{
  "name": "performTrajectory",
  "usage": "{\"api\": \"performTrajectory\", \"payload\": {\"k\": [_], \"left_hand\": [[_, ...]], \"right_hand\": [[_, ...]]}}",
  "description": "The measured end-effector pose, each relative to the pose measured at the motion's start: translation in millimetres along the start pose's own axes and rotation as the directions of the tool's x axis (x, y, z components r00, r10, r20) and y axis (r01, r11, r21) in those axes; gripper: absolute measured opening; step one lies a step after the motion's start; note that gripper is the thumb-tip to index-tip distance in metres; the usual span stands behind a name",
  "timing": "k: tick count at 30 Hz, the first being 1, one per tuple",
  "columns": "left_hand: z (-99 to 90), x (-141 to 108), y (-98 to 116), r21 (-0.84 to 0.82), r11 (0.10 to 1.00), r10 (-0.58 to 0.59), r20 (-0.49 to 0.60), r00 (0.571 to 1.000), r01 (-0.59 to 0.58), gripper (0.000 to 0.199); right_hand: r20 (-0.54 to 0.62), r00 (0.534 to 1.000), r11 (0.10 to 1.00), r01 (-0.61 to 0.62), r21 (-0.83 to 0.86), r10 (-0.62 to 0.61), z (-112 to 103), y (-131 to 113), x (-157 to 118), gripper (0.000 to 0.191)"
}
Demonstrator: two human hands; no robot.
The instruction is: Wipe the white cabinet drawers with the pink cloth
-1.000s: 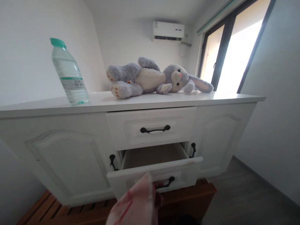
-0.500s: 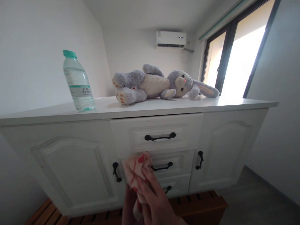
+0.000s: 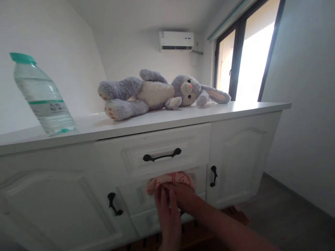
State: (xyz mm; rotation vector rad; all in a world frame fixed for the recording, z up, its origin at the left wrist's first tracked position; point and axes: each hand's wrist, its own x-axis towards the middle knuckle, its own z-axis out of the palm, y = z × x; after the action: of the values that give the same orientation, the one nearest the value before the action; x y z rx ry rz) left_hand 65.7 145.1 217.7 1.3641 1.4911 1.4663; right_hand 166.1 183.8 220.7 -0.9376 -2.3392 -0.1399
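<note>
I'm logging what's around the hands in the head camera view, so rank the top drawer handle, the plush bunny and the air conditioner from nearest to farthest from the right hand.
From the right hand, pressing a cloth on the drawer front:
1. Top drawer handle, just above.
2. Plush bunny, lying on the cabinet top.
3. Air conditioner, high on the back wall.
</note>
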Motion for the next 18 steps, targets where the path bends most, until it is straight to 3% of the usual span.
{"api": "performTrajectory", "payload": {"k": [2,5,8,10,14,18], "left_hand": [[41.7,-14.3,20.9,-0.041,0.999,0.008,0.157,0.988,-0.001,0.062],[88.6,-27.9,44.1,-0.141,0.99,0.07,0.389,0.919,-0.016,0.06],[110.0,-33.8,41.7,-0.169,0.986,0.075,0.453,0.888,0.004,0.062],[113.5,-36.3,22.8,-0.137,0.988,0.005,0.463,0.886,0.066,0.064],[107.6,-40.8,-32.3,-0.077,0.961,-0.193,0.503,0.842,0.266,0.061],[75.4,-35.8,-70.5,-0.096,0.935,-0.265,0.447,0.854,0.34,0.068]], "right_hand": [[-0.106,0.993,0.99,-0.063,-0.129,0.049,-33.9,27.4,-41.2,0.041],[-0.25,0.967,0.951,-0.117,-0.288,0.043,-71.1,57.6,-84.8,0.041],[-0.265,0.958,0.935,-0.192,-0.297,0.112,-75.7,68.7,-108.6,0.043],[-0.208,0.958,0.94,-0.246,-0.238,0.198,-59.4,67.5,-121.0,0.042],[-0.052,0.928,0.923,-0.372,-0.097,0.368,-2.7,57.4,-144.0,0.052],[-0.044,0.94,0.936,-0.341,-0.09,0.338,53.3,40.3,-137.4,0.054]]}}
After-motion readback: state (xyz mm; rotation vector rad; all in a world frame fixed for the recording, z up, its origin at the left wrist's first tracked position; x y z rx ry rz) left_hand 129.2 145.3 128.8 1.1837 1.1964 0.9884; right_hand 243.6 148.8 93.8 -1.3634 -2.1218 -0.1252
